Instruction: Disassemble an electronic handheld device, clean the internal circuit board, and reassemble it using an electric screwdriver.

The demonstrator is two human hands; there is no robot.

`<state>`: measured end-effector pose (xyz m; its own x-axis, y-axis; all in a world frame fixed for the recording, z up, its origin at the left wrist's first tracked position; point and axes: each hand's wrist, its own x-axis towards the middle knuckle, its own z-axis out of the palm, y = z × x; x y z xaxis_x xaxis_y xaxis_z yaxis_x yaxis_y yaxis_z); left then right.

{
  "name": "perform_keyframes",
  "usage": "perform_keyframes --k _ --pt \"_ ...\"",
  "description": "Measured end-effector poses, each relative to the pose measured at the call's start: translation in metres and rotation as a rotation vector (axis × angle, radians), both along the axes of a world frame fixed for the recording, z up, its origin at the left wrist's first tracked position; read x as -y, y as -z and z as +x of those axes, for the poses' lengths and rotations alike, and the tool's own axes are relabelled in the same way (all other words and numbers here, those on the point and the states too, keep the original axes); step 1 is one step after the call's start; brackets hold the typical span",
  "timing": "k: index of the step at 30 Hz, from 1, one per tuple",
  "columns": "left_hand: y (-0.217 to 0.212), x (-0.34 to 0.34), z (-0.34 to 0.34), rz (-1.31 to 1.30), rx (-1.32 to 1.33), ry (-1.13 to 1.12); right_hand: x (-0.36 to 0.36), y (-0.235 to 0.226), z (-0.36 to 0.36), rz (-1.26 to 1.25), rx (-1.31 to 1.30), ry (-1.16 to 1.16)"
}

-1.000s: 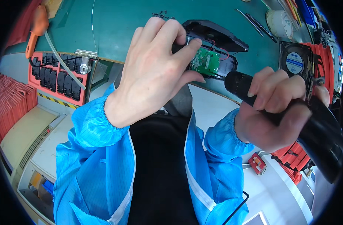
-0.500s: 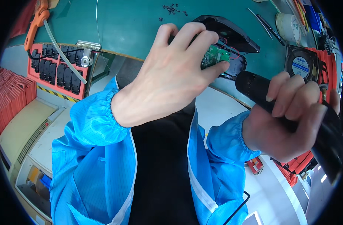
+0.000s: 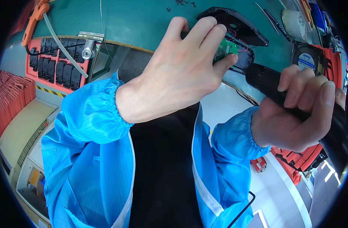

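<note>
The green surface (image 3: 143,22) spreads beyond both hands, its near edge running just under the left wrist and curving down toward the right hand. Hanging off that edge, well out past the left forearm, is a red tray (image 3: 54,68) filled with rows of small black parts, with more red stacked trays (image 3: 10,98) lower still on that side. The two blue sleeves (image 3: 94,125) come up from below, gathered at the cuffs. The left hand (image 3: 177,72) reaches forward over the edge of the surface, its fingers curled down and closed on a black plastic housing (image 3: 235,26) lying open at its fingertips; the thumb and forefinger pinch at a small green circuit board (image 3: 225,47) seated in that housing, with thin red wires (image 3: 240,41) looping just beyond it. The right hand (image 3: 295,110) is wrapped fully round the thick black body of a powered screwdriver (image 3: 269,81), all fingers closed over it, and the tool's front end points toward the housing, lying just beside the left thumb; its tip is hidden behind the hand, so I cannot tell whether it touches the board. Beyond the right hand's knuckles sits a small black cooling fan (image 3: 307,59) with a round label, and past that a white roll of tape (image 3: 293,21). An orange-handled tool (image 3: 35,15) with a clear tube lies far off beyond the left forearm, and a scatter of tiny dark screws (image 3: 181,3) rests ahead of the left fingertips.
</note>
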<state>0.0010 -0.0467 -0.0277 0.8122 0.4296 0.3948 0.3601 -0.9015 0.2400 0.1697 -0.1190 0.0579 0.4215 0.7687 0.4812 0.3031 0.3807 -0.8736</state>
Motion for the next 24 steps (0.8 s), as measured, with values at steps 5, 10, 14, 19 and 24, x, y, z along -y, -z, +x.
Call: perform_keyframes --k 5,10,14,19,24 --pt "-0.001 -0.002 -0.003 -0.044 0.001 0.018 -0.001 -0.005 -0.002 -0.009 0.027 0.012" --pt "0.001 -0.012 -0.001 -0.138 0.06 0.066 0.006 -0.014 0.005 0.06 -0.22 0.043" --pt "0.007 -0.016 0.001 -0.116 0.111 0.093 0.012 -0.02 0.015 0.072 -0.279 0.038" --pt "0.003 -0.014 0.003 -0.181 0.136 0.079 0.018 -0.027 0.034 -0.027 -0.073 -0.066" --pt "-0.004 -0.009 0.005 -0.157 0.048 0.038 0.018 -0.017 0.029 -0.059 -0.094 -0.083"
